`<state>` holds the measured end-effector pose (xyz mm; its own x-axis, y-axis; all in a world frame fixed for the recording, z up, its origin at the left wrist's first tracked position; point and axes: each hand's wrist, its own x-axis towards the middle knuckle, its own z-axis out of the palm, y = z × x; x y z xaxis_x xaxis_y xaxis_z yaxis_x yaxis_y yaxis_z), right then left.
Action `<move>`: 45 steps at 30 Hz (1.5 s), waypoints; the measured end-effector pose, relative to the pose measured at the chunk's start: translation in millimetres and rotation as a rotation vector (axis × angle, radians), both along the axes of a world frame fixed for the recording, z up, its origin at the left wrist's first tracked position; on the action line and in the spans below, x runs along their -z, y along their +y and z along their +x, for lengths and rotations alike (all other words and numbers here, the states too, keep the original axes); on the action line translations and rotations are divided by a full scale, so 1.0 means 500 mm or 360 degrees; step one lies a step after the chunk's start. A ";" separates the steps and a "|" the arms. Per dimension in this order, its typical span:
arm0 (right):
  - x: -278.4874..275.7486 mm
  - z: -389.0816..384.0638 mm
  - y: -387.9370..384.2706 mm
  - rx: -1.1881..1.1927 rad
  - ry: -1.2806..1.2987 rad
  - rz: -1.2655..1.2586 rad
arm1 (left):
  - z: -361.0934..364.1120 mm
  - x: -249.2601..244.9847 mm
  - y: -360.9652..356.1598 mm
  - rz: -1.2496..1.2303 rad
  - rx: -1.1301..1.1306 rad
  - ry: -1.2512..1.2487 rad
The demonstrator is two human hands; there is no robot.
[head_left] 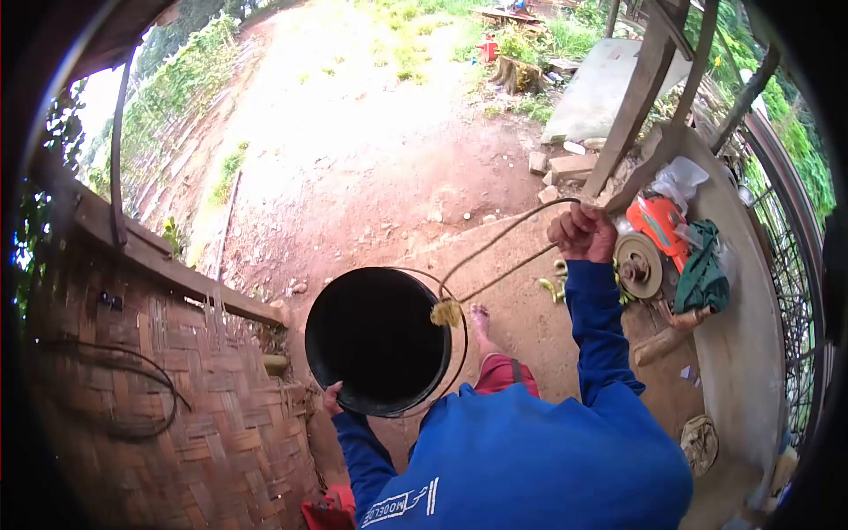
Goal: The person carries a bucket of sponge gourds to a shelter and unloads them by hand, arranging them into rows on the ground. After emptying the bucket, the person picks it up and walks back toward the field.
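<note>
Head view looks straight down over my blue sleeves. My left hand (331,399) is at the near left edge of the black bucket (375,340), its fingers closed on the rim, though the bucket hides most of them. The bucket hangs in front of me with its dark mouth facing up; I cannot tell what is inside. My right hand (581,231) is raised out to the right, fingers (572,237) wrapped tight around a rope (495,243). Two strands of it run down from my fist to a frayed yellowish knot (446,313) at the bucket's right rim, where the thin wire handle (464,349) curves round. My bare foot (481,320) stands on the red dirt ground (371,168) just beside the bucket. A woven bamboo wall (194,415) is to my left. On the concrete surface (742,344) to my right sit an orange machine (658,231) and a green cloth (704,276).
</note>
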<state>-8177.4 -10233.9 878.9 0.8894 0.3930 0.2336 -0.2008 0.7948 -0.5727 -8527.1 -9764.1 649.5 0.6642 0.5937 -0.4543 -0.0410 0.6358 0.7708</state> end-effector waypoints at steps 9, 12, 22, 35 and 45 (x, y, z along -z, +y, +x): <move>-0.162 0.358 0.257 -0.0273 -0.0755 -0.0022 | 0.488 -0.138 0.028 0.0959 -0.0404 0.0660; -0.198 0.484 0.351 -0.0517 -0.0748 0.0061 | 0.622 -0.161 0.050 0.0845 -0.0532 0.0613; -0.235 0.707 0.689 -0.0252 -0.1199 -0.0392 | 1.000 -0.079 0.242 0.0346 -0.0760 0.0426; -0.139 0.929 1.149 -0.1223 -0.0337 -0.0326 | 1.338 0.044 0.652 0.0138 -0.0977 0.0194; -0.050 1.070 1.516 -0.2158 -0.1157 -0.0694 | 1.565 0.117 0.965 0.0081 -0.1300 0.0505</move>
